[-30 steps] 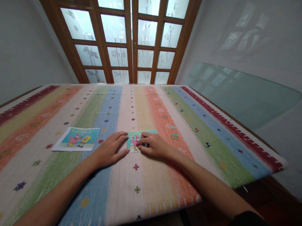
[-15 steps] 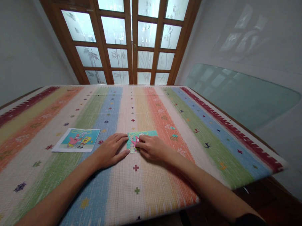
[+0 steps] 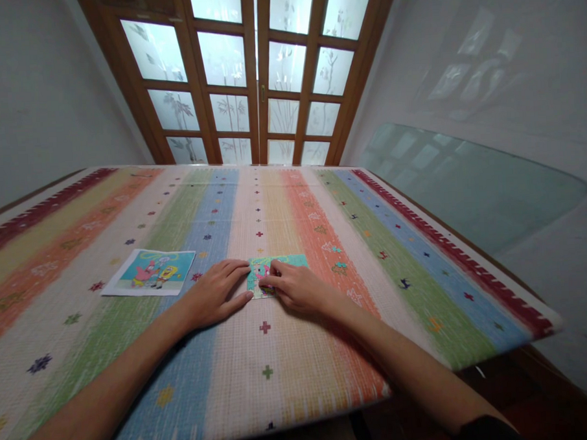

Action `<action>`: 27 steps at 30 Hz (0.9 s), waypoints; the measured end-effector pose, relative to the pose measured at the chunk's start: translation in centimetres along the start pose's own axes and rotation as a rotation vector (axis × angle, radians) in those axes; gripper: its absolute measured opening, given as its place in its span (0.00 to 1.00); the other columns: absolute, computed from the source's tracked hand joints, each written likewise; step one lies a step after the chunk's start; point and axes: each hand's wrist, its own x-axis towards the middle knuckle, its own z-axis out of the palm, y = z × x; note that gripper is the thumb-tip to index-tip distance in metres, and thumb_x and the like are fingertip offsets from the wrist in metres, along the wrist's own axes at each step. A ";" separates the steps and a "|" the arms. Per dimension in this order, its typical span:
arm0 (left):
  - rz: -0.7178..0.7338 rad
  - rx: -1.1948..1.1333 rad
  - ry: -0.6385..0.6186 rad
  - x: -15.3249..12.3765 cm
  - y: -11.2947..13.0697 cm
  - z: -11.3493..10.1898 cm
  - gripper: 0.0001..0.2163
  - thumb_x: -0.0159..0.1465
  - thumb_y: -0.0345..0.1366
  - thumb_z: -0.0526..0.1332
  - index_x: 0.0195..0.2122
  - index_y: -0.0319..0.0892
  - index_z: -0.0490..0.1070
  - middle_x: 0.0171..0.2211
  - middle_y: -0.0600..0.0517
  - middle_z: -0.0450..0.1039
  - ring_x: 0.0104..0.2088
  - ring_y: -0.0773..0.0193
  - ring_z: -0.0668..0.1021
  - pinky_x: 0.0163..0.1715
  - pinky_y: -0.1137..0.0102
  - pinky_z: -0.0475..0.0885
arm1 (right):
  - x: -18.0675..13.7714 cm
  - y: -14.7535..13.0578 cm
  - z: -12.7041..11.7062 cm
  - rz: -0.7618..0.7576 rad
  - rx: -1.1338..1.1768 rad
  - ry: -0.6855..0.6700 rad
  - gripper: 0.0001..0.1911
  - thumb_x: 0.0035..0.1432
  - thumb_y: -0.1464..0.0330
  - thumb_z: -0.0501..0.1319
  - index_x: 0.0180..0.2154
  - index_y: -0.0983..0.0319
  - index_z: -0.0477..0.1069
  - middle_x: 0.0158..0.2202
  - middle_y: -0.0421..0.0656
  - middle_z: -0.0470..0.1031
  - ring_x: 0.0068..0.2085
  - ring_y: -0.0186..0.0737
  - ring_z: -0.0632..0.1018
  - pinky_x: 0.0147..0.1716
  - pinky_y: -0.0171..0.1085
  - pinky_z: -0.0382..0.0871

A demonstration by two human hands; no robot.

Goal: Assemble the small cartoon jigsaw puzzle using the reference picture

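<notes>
A small jigsaw puzzle [image 3: 256,288] with a teal and pink cartoon picture lies flat on the cloth between my hands. My left hand [image 3: 217,291] rests at its left side, fingers spread and thumb apart, the tips at the puzzle's edge. Over the puzzle's middle, my right hand [image 3: 296,286] is bent into a pinch, thumb and forefinger together at the picture. Whatever is between those fingertips is hidden, and the hand covers much of the puzzle. Two small teal puzzle pieces, an upper one [image 3: 336,249] and a lower one [image 3: 341,264], lie loose to the right.
A printed sheet [image 3: 154,271] with a similar cartoon scene lies left of my left hand. The striped tablecloth [image 3: 266,390] covers the table, whose front edge is close to me. Beyond stand wooden doors with frosted panes [image 3: 225,57]; a glass panel [image 3: 466,167] leans at the right wall.
My right hand's fingertips have shifted slightly left and toward me over the puzzle, still pinched. The left hand has stayed in place.
</notes>
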 end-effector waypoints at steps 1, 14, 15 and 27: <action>0.001 0.003 -0.002 0.0 0.0 0.0 0.18 0.73 0.46 0.55 0.58 0.42 0.68 0.57 0.40 0.72 0.58 0.48 0.74 0.59 0.52 0.69 | 0.0 0.0 0.1 0.001 0.002 -0.004 0.15 0.69 0.74 0.56 0.52 0.60 0.75 0.44 0.47 0.68 0.37 0.39 0.68 0.33 0.35 0.57; -0.009 0.001 -0.002 -0.1 -0.3 0.1 0.18 0.72 0.46 0.55 0.58 0.44 0.66 0.58 0.41 0.71 0.58 0.48 0.74 0.59 0.51 0.70 | -3.0 7.5 -6.6 0.276 0.146 0.165 0.14 0.61 0.79 0.54 0.40 0.64 0.77 0.42 0.46 0.72 0.39 0.39 0.73 0.41 0.35 0.65; -0.008 0.002 -0.002 -0.1 -0.3 0.1 0.18 0.72 0.47 0.55 0.58 0.43 0.66 0.58 0.41 0.71 0.58 0.48 0.74 0.59 0.51 0.70 | -3.7 8.3 -7.3 0.320 0.144 0.159 0.13 0.60 0.78 0.55 0.38 0.64 0.77 0.40 0.46 0.73 0.37 0.38 0.73 0.40 0.35 0.65; -0.011 0.007 -0.026 0.0 -0.2 -0.1 0.18 0.73 0.47 0.54 0.58 0.42 0.65 0.59 0.40 0.70 0.59 0.48 0.73 0.59 0.51 0.70 | -7.9 11.7 -8.9 0.595 0.313 -0.254 0.05 0.53 0.74 0.67 0.35 0.64 0.77 0.34 0.45 0.76 0.32 0.37 0.73 0.32 0.33 0.65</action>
